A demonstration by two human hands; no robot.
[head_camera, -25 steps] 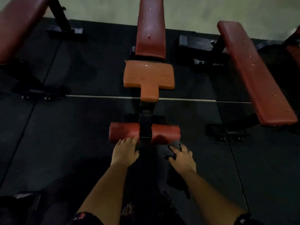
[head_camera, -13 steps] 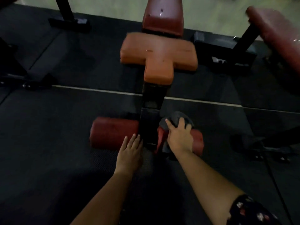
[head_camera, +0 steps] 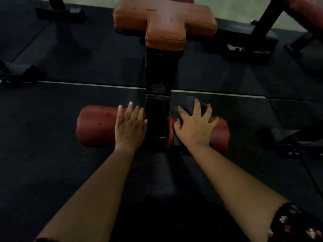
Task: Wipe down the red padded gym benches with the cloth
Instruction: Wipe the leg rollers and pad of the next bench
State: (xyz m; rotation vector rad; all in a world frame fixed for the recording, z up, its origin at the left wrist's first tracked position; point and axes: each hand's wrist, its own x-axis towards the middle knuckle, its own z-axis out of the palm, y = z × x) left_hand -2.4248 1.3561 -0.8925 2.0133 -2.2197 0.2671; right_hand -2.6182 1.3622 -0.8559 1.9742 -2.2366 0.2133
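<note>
Red left roller (head_camera: pixel 97 125) of the bench lies under the left hand (head_camera: pixel 130 127), whose fingers (head_camera: pixel 129 110) rest straight and flat on it, grasping nothing, just beside the black post (head_camera: pixel 158 119). Right of the post, the right hand (head_camera: pixel 194 127) presses the cloth (head_camera: pixel 187 106) onto the right roller (head_camera: pixel 221 131), with its fingers (head_camera: pixel 197 109) curled over the bunched fabric. Wiping this roller seems the step in hand; next the cloth likely needs sweeping outward to the bare end, the left hand bracing.

Dark rubber floor mats (head_camera: pixel 52 172) meet at a pale seam (head_camera: pixel 87 84).
</note>
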